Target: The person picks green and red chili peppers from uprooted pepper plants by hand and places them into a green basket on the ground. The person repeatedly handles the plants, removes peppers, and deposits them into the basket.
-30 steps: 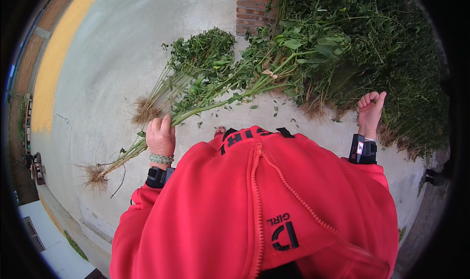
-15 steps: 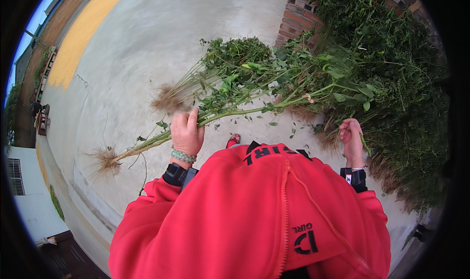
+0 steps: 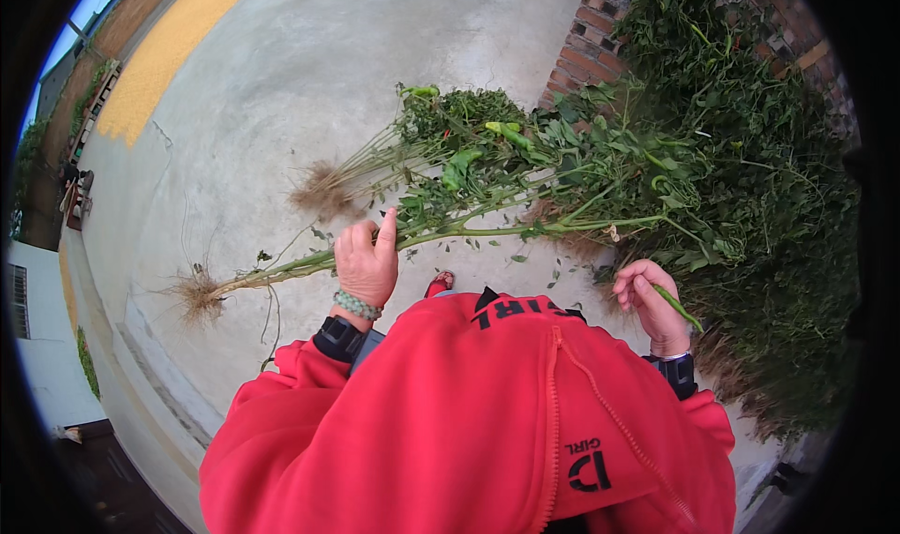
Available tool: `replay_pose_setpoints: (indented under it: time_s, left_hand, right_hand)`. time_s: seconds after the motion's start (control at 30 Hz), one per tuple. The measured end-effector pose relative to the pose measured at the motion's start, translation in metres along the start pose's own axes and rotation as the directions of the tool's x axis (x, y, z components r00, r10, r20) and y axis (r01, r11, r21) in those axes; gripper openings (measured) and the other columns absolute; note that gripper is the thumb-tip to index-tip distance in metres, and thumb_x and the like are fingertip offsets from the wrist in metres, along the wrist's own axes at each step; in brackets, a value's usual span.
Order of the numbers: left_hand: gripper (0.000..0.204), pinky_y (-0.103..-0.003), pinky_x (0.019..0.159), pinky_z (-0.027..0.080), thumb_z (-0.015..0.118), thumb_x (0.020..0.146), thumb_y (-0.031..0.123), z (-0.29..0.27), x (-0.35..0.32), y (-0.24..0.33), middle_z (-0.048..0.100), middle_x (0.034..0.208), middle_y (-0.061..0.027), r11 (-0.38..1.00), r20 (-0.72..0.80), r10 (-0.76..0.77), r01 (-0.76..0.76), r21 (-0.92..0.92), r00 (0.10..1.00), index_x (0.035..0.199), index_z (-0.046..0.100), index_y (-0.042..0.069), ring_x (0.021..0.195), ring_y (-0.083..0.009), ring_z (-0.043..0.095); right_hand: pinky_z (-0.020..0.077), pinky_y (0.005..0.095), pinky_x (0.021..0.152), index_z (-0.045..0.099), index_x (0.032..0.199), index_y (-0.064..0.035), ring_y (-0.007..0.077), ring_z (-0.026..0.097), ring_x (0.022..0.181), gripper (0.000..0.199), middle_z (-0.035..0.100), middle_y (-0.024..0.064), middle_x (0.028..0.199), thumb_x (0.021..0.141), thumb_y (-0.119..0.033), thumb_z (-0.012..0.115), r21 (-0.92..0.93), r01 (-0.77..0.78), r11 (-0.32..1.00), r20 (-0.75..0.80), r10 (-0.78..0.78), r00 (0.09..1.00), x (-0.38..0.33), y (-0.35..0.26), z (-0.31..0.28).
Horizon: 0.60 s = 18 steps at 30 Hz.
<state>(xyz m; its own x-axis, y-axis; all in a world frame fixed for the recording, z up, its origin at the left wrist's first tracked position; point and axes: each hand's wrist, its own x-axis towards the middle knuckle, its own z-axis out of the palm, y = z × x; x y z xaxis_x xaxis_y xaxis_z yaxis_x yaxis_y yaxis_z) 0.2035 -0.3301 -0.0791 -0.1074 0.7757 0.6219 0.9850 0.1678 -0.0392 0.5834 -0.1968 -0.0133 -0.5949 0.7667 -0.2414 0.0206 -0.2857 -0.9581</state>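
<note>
My left hand (image 3: 366,264) is closed round the lower stems of an uprooted pepper plant (image 3: 525,230), held slantwise in front of me. Its pale, stringy roots (image 3: 200,293) stick out to the left, and the leafy branches spread to the right. A long green pepper (image 3: 677,307) juts from my right hand (image 3: 649,295), whose fingers are curled in. That hand is apart from the stems, a little below the branch tips. Among the leaves in the middle hangs a yellow-green pepper (image 3: 509,135).
Another bunch of pulled plants (image 3: 459,112) lies beyond, its dry roots (image 3: 326,192) to the left. A large heap of green plants (image 3: 778,215) fills the right side, beside a brick wall (image 3: 592,37). Fallen leaves dot the concrete floor (image 3: 375,28); a yellow patch (image 3: 178,56) lies far left.
My right hand has come left and slightly nearer to me, turning so the green pepper points rightward. My left hand keeps its grip on the plant. The view has shifted a little.
</note>
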Motion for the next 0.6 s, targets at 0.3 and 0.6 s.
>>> replay_pose_setpoints:
  time_s: [0.3, 0.6]
  left_hand:
    - [0.049, -0.033, 0.068, 0.039, 0.06, 0.068, 0.007, -0.008, 0.002, 0.0, 0.048, 0.085, -0.0022, 0.992, 0.057, 0.128, -0.128, -0.014, 0.99, 0.114, 0.06, 0.023, 0.076, -0.0189, 0.048]
    - [0.048, -0.032, 0.063, 0.035, 0.056, 0.072, 0.012, -0.011, 0.004, -0.004, 0.046, 0.081, -0.0005, 0.992, 0.047, 0.123, -0.124, 0.024, 0.991, 0.117, 0.058, 0.026, 0.071, -0.0182, 0.045]
  right_hand:
    - [0.0441, 0.0383, 0.064, 0.057, 0.083, -0.002, 0.0335, 0.056, 0.074, 0.021, 0.056, 0.0156, 0.077, 0.081, -0.023, 0.061, -0.884, 0.383, 0.267, 0.263, -0.394, 0.881, 0.113, -0.058, 0.061]
    - [0.0406, 0.0247, 0.057, 0.06, 0.083, -0.0039, 0.0068, 0.046, 0.061, 0.022, 0.051, -0.002, 0.063, 0.073, -0.02, 0.071, -0.689, 0.153, 0.708, 0.148, -0.069, 0.987, 0.129, -0.02, 0.051]
